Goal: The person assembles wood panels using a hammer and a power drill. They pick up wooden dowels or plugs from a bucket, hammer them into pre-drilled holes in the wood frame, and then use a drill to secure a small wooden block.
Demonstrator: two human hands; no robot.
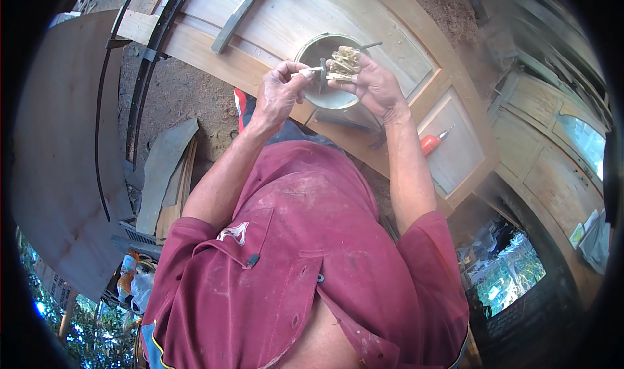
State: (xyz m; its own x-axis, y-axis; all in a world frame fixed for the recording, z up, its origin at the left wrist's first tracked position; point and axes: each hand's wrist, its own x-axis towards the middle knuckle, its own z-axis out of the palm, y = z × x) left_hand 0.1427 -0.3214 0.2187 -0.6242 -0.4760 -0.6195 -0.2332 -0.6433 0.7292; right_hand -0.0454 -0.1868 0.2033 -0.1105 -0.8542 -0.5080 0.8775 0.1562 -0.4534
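Note:
My left hand (281, 91) pinches a thin pale stick-like tool (311, 72) whose tip points right. My right hand (372, 83) grips a bundle of small pale wooden pieces (343, 63) coated in something sticky. Both hands are raised close together above a round metal can (325, 95), which stands on a wooden door panel (273, 18). The tool's tip meets the bundle. A thin rod sticks out of the can's far rim beside my right hand.
An orange-handled screwdriver (429, 143) lies on the panel to the right. A dark tool (344, 122) rests below the can. A long metal bar (237, 15) lies across the panel at the back. Curved black strips (140, 76) and boards lie on the dirt floor at left.

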